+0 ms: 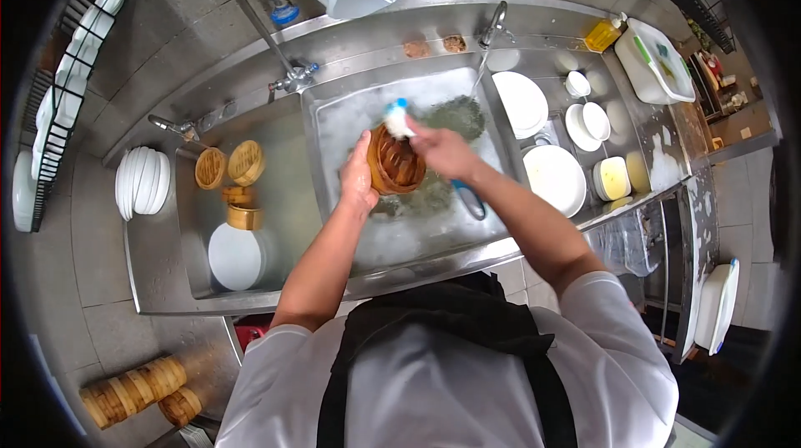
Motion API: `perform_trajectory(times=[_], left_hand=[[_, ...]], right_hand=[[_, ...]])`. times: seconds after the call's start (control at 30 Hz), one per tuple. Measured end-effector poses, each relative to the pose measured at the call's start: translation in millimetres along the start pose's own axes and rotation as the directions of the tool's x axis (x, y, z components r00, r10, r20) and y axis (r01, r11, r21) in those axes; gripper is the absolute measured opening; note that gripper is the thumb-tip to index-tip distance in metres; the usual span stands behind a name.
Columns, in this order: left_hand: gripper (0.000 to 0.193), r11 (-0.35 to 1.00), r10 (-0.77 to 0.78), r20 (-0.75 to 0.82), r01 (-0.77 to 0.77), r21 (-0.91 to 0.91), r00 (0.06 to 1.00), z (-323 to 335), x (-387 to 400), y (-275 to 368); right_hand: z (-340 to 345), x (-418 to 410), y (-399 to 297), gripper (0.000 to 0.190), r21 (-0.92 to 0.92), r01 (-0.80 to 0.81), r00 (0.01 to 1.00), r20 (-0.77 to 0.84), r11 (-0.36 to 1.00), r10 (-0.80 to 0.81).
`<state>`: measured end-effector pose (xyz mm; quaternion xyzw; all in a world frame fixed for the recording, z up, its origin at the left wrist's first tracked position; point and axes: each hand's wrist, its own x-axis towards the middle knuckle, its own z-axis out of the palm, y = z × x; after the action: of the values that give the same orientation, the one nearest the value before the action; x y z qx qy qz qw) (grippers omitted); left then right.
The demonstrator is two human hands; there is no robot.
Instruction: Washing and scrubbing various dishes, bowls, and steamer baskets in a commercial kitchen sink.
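Note:
My left hand point(359, 173) grips a round bamboo steamer basket point(395, 163) by its side, tilted above the suds. My right hand point(441, 147) is closed around a dish brush point(468, 199); its white bristles are at the basket's upper rim, and the blue and grey handle end sticks out below my wrist. Both hands are over the middle sink basin point(325, 198), which holds foamy water with a dark, murky patch. A thin stream runs into it from the right faucet point(499, 25). Motion blurs the brush head and my right fingers.
In the left basin's cloudy water are several small bamboo steamers point(245, 162) and white plates point(235, 257). Stacked plates point(142, 182) line the left ledge. White plates point(554, 180) and bowls point(594, 121) cover the right drainboard, near a yellow soap bottle point(604, 34) and plastic tub point(651, 63).

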<state>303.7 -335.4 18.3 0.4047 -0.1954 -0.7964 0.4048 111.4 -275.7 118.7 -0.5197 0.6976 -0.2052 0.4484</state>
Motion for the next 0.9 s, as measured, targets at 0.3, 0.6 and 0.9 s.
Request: perform_trajectory(times=[0.3, 0.6, 0.9], left_hand=[[0.034, -0.114, 0.81, 0.4, -0.554, 0.825, 0.429, -80, 53, -45], [0.043, 0.979, 0.048, -0.074, -0.061, -0.193, 0.996, -68, 57, -82], [0.051, 0.904, 0.411, -0.036, -0.413, -0.108, 0.911, 13, -3, -18]], right_hand=[[-30, -75, 104, 0.049, 0.184, -0.316, 0.948, 0.101, 0.931, 0.302], [4, -19, 90, 0.047, -0.159, 0.077, 0.997, 0.041, 0.984, -0.071], [13, 50, 22, 0.047, 0.0, 0.026, 0.988, 0.155, 1.0, -0.026]])
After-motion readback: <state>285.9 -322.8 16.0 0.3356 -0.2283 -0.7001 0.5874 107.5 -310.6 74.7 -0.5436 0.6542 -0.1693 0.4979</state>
